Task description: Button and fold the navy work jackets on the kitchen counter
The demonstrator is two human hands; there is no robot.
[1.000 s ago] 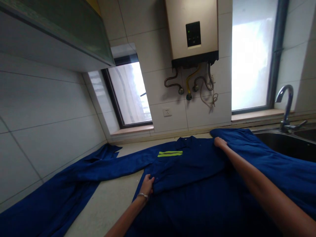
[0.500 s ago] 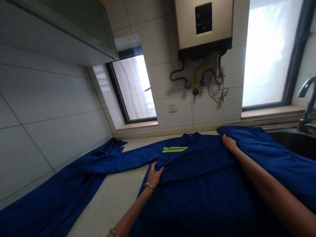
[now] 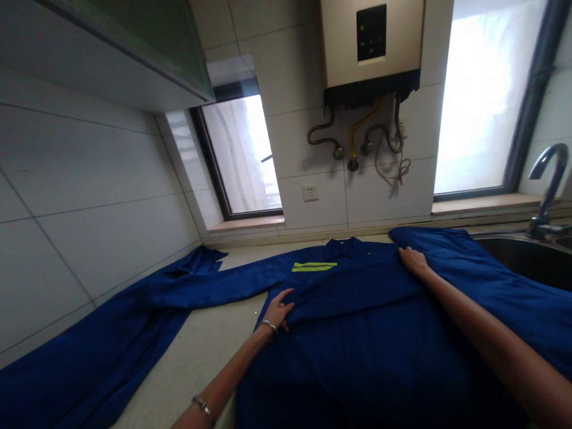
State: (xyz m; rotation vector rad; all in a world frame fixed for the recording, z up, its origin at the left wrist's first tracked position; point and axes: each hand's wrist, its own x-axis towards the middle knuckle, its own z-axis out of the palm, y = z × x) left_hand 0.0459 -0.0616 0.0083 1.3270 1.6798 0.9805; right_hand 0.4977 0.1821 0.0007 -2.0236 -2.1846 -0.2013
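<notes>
Left hand (image 3: 279, 311) open, fingers spread, resting at the near-left edge of the chest cloth; I could not make out any pinch. Right hand (image 3: 413, 261) bunched at the far shoulder, fingers half hidden; could not tell whether it gripped cloth or only pressed it. One silvery bracelet (image 3: 269, 325) circled the left wrist, another band (image 3: 203, 406) the forearm.

Between and beneath both hands lay a dark blue, long-sleeved cloth work jacket (image 3: 375, 345), flat, its pointed collar (image 3: 343, 246) toward the wall. Its body's long axis ran from collar back toward the wearer. Key relation: what looked like one sleeve (image 3: 353, 292) lay crosswise over the chest, almost square to that axis, from the right hand's shoulder down to the left hand. Left hand sat nearer the sleeve's end and the yellow-green chest stripe (image 3: 314, 267); right hand was slightly nearer the collar and lay farther out toward the wall.

Other sleeve (image 3: 236, 286) stretched away leftward over the pale countertop (image 3: 214, 339), reaching a second heap of blue cloth (image 3: 89, 351). More blue cloth (image 3: 487, 292) spread just right of the right hand, beside the dark sink basin (image 3: 513, 256). Beyond, on the tiled wall, hung a beige water heater (image 3: 339, 42).
</notes>
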